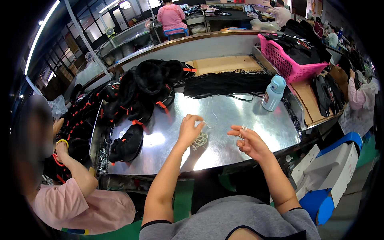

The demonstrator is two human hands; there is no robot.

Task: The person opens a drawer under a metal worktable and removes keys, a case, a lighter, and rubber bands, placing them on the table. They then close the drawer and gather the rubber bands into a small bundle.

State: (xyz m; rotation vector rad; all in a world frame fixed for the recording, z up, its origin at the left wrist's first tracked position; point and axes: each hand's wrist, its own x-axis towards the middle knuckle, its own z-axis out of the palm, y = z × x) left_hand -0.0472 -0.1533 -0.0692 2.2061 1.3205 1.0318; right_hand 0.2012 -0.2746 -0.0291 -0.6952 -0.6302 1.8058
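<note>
A thin whitish cord (201, 138), limp, light and tangle-prone by the look, is pinched by the left hand (190, 127); its loose coil lies just below that pinch on the shiny metal table (240, 116). The right hand (249, 141) pinches a short end between fingertips.

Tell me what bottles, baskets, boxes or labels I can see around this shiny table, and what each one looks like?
Water bottle: upright on the right of the metal table; light blue, rounded cap, with a small picture label too small to make out.
Pink basket: behind the bottle at the table's right edge; rectangular plastic lattice, heaped with black goods.
White box: off the table to the lower right; angular, with blue parts.
No signs or screens are clear enough to tell.
</note>
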